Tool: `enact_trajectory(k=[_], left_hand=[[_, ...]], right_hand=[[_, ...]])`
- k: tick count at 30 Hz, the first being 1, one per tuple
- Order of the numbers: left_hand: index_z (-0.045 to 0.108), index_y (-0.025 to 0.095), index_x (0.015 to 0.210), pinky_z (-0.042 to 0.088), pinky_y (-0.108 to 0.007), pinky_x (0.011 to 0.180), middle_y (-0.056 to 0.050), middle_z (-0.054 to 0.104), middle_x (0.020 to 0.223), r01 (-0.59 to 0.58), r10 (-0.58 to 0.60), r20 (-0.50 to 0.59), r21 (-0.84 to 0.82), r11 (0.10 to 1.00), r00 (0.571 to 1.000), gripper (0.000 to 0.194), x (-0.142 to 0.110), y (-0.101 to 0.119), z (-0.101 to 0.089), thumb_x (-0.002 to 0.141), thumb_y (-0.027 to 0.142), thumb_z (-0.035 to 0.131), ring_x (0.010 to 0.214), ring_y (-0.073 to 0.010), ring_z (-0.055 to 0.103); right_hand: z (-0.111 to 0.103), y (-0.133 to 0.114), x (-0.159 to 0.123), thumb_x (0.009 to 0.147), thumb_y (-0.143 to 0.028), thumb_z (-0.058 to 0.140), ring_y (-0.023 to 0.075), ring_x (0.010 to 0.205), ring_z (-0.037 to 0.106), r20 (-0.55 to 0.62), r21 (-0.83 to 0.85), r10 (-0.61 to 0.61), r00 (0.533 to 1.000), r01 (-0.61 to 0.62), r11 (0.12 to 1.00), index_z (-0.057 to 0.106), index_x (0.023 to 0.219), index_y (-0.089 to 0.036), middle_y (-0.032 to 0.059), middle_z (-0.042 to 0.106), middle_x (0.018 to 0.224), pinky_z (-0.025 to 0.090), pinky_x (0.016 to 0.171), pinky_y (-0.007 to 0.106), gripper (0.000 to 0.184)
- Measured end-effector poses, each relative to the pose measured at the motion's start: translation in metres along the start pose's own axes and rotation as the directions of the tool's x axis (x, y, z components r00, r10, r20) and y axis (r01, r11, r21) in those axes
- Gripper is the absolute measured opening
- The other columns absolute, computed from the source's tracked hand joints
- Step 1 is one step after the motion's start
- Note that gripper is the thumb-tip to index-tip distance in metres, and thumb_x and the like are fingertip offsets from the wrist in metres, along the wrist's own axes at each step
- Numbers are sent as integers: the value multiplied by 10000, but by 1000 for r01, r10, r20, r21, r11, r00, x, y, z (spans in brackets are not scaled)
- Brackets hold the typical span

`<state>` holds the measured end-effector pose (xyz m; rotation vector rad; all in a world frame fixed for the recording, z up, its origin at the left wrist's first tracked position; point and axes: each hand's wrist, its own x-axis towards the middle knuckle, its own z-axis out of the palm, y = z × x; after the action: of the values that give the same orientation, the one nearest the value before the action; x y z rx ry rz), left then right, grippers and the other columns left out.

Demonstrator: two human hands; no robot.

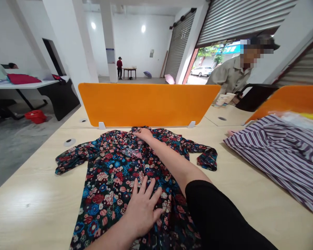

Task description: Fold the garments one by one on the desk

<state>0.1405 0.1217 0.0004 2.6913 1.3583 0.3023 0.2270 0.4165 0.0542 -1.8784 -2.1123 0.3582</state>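
Observation:
A dark floral shirt [106, 187] lies spread on the light wooden table [36, 201], its collar toward the orange divider and its sleeves out to both sides. My left hand [143, 206] rests flat on the shirt's front with the fingers spread. Farther up, my right hand [144, 134] is at the collar, fingers closed in a pinch on its edge. My right forearm crosses over the shirt's right half and hides part of it. The bottom of the shirt runs out of view.
An orange divider [148, 104] stands just behind the collar. A striped garment [279, 149] lies on the right. Beyond it a person in a light jacket [225, 74] leans near paper cups [224, 99]. A red basin [35, 116] sits on the floor at left.

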Motion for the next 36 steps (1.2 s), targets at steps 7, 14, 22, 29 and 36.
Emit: enact_trajectory(k=[7,14,22,29,36], left_hand=[[355,321,1454,174,-665,1130,-63,305,1550,-14,14,2,8,1000,1000,597,-1,0,-1,901,530,439,1442,-345,181],[361,322,1451,171,-674,1124,-61,310,1548,-12,12,-18,0,1000,1000,586,1,-1,3,908,536,416,1440,-349,185],[355,329,1454,205,-672,1111,-67,325,1540,-11,12,22,-16,1000,1000,580,1,-1,-6,917,547,381,1428,-352,219],[334,329,1462,201,-684,1110,-57,310,1548,-24,24,-12,-1,1000,1000,592,1,-3,3,916,553,378,1434,-354,203],[350,334,1453,211,-693,1102,-54,316,1545,-22,22,1,-3,1000,1000,572,2,-3,-2,921,543,372,1427,-356,223]], right_hand=[[15,-29,19,773,-337,669,185,808,652,92,52,-17,996,12,999,728,939,-184,56,716,887,482,722,249,233],[-1,-17,30,916,-144,351,205,980,588,-112,-54,-148,983,142,988,560,1194,-151,106,650,1092,428,824,294,348],[-5,3,39,918,-66,287,250,1080,497,-195,-236,-332,923,284,929,536,1180,-151,156,559,1198,312,915,360,371],[-11,2,32,987,-342,331,260,1139,501,-310,-174,-156,938,106,979,460,1294,-174,157,543,1258,350,931,370,373],[-4,13,26,793,-359,672,218,968,627,-30,37,103,994,-101,994,644,1089,-173,96,672,1082,468,782,276,351]])
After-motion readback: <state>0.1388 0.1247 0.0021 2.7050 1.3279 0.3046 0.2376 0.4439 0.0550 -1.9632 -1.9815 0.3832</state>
